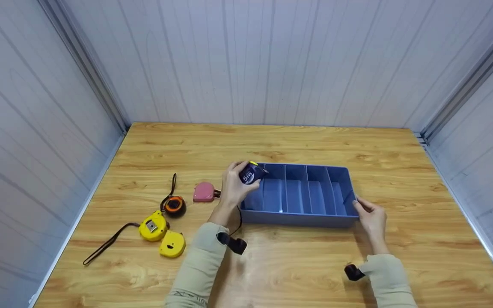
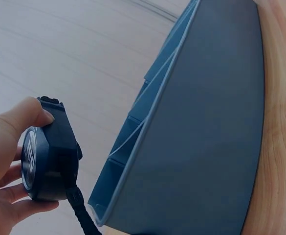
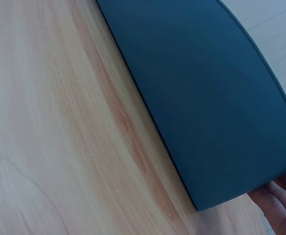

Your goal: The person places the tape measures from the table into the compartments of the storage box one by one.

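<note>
My left hand [image 1: 232,188] holds a dark navy tape measure [image 1: 251,174] marked 5m, raised over the left end of a blue divided storage box [image 1: 300,220]. In the left wrist view, thumb and fingers wrap the case of this tape measure [image 2: 59,147], and its black wrist strap [image 2: 81,213] hangs down. Several compartments run across the box; those in view hold nothing. At the box's right end, my right hand [image 1: 373,219] grips the end wall near the front corner. The right wrist view shows its fingers [image 3: 275,200] against that end, partly hidden.
Left of the box lie a pink tape measure [image 1: 204,192], an orange and black one [image 1: 174,206] with a strap, a yellow one [image 1: 153,226] with a long black cord, and another yellow one [image 1: 172,244]. Pale panel walls [image 1: 246,64] enclose the wooden table [image 1: 298,265].
</note>
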